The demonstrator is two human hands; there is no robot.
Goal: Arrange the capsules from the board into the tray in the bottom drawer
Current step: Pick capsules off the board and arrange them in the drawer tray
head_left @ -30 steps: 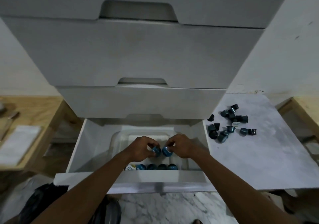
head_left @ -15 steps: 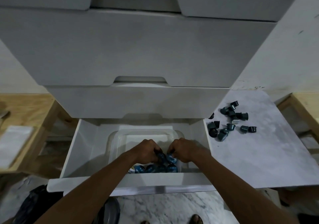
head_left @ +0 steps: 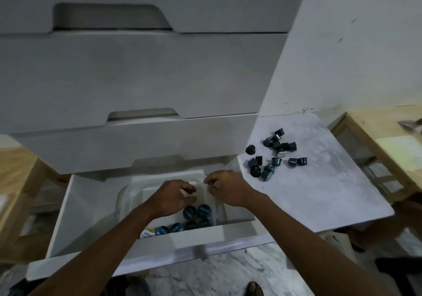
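The bottom drawer (head_left: 77, 206) stands pulled out, with a clear plastic tray (head_left: 127, 198) inside it. Several teal capsules (head_left: 196, 211) sit in the tray's near part, two of them in a second row just behind the front row. My left hand (head_left: 172, 196) hovers above those two, fingers loosely curled and holding nothing. My right hand (head_left: 227, 187) is just to its right over the tray, fingers apart and empty. A pile of several dark teal capsules (head_left: 271, 156) lies on the white marbled board (head_left: 319, 193) to the right of the drawer.
Two shut drawers (head_left: 137, 79) overhang the open one from above. Wooden frames stand at the far left (head_left: 20, 181) and far right (head_left: 383, 136). The floor below is marble, and a sandalled foot (head_left: 254, 290) shows at the bottom edge.
Both hands set their capsules down in the tray, let go and lifted a little. The view has swung left, so the board now sits further right.
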